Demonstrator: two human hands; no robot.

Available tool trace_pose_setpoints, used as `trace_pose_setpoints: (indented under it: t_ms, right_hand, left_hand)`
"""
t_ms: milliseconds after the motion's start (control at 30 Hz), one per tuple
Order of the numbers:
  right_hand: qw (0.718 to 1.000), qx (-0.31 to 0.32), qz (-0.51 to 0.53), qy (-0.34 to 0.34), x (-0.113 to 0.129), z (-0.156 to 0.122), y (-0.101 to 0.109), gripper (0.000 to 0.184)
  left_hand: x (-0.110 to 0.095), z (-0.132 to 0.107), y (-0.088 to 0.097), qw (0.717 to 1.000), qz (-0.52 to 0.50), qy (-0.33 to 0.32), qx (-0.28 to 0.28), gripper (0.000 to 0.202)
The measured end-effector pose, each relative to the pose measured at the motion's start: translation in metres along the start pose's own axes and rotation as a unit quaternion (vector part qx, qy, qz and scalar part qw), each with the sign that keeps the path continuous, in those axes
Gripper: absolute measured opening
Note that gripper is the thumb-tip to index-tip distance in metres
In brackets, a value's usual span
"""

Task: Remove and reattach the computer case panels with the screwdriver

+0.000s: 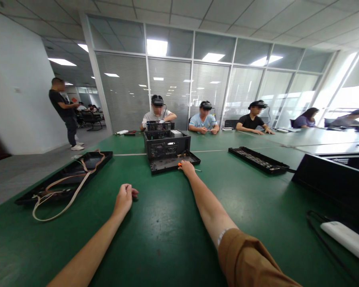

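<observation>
My right hand [187, 167] reaches far forward and is closed on a screwdriver with an orange handle [180, 164], its thin shaft pointing right along the green table [167, 223]. The hand sits at the front edge of a flat black panel [174, 162] lying before an open black computer case [166, 144]. My left hand [125, 198] rests on the table nearer to me, fingers curled into a loose fist, with nothing visible in it.
A black tray [66, 175] with tan ribbon cables lies at the left. A long black panel [259, 160] lies at the right, a black case [335, 179] beyond it, a white device [347, 239] near the right edge. Several people sit at the far side; one stands at the left.
</observation>
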State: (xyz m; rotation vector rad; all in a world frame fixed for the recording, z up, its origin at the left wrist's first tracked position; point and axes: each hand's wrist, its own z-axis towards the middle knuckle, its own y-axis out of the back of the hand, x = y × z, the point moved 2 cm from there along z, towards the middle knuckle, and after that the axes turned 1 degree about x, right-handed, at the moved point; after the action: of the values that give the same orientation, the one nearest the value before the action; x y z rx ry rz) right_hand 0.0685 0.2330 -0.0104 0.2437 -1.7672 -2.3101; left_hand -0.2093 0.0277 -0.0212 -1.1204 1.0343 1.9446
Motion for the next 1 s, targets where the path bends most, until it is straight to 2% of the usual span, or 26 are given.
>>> trace_pose_setpoints:
  t_ms: [167,333,467,567,667,700,767,833,933,967,1000]
  right_hand:
    - [1.0,-0.003,0.008,-0.01,0.023,0.014,0.002,0.034]
    - [1.0,0.001,0.014,-0.009,0.035,0.018,0.014,0.031]
    - [1.0,-0.01,0.007,0.009,0.046,0.0,0.04,0.025]
    - [0.998,-0.026,0.004,0.052,0.062,-0.028,0.069,0.023]
    - [0.99,-0.032,0.01,0.134,0.083,-0.08,0.103,0.021]
    - [0.984,-0.04,0.017,0.175,0.091,-0.105,0.116,0.022]
    - [0.951,-0.087,0.041,0.293,0.104,-0.166,0.147,0.03]
    - [0.91,-0.143,0.067,0.383,0.111,-0.238,0.186,0.038]
    - [0.835,-0.208,0.067,0.505,0.113,-0.345,0.255,0.02]
    - [0.823,-0.221,0.068,0.519,0.113,-0.375,0.278,0.015]
    - [0.826,-0.243,0.083,0.502,0.111,-0.401,0.301,0.013]
  left_hand:
    - [0.002,0.0,0.0,1.0,0.006,-0.01,0.007,0.025]
    - [0.0,-0.003,0.001,1.0,0.013,-0.008,0.004,0.026]
    - [-0.003,-0.004,0.002,1.0,0.012,-0.017,0.012,0.027]
    - [-0.004,-0.004,0.003,1.0,0.013,-0.018,0.004,0.026]
    - [-0.008,-0.008,0.004,1.0,0.016,-0.02,-0.001,0.023]
    - [-0.01,-0.01,0.005,1.0,0.018,-0.019,-0.005,0.022]
    - [-0.017,-0.016,0.006,0.999,0.028,-0.015,-0.015,0.019]
    - [-0.026,-0.024,0.008,0.998,0.05,-0.009,-0.028,0.017]
    - [-0.046,-0.043,0.012,0.996,0.09,-0.005,-0.019,0.016]
    - [-0.053,-0.052,0.013,0.995,0.098,-0.004,-0.01,0.018]
    - [-0.06,-0.064,0.014,0.995,0.102,-0.003,0.002,0.019]
